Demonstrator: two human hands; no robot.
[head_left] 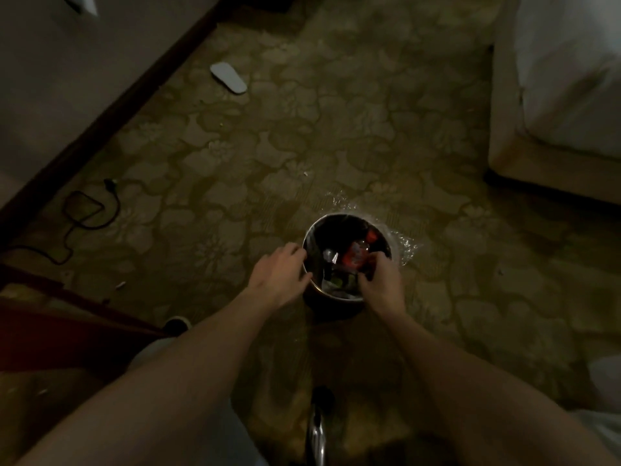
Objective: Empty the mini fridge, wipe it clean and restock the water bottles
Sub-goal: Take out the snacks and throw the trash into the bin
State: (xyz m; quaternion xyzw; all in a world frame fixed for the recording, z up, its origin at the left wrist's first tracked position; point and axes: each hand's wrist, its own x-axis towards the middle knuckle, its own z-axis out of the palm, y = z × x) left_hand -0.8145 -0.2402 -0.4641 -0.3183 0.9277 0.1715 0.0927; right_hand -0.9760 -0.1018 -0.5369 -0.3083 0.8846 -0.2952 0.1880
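A small round waste bin (336, 306) stands on the patterned carpet in front of me, with a clear plastic liner (401, 245) bunched at its far right side. Inside lie dark rubbish and a red-labelled wrapper or bottle (356, 255). My left hand (280, 275) rests at the bin's left rim, fingers curled against the edge. Over the near right rim, the curled fingers of my right hand (379, 280) grip something dark inside the bin; what it is stays hidden in the gloom. No fridge or water bottles show.
A white slipper (228, 77) lies on the carpet at the back left. A black cable with a plug (89, 210) loops along the left wall's dark skirting. A bed with white linen (568, 95) fills the right. A chrome-legged object (317, 432) is near my feet.
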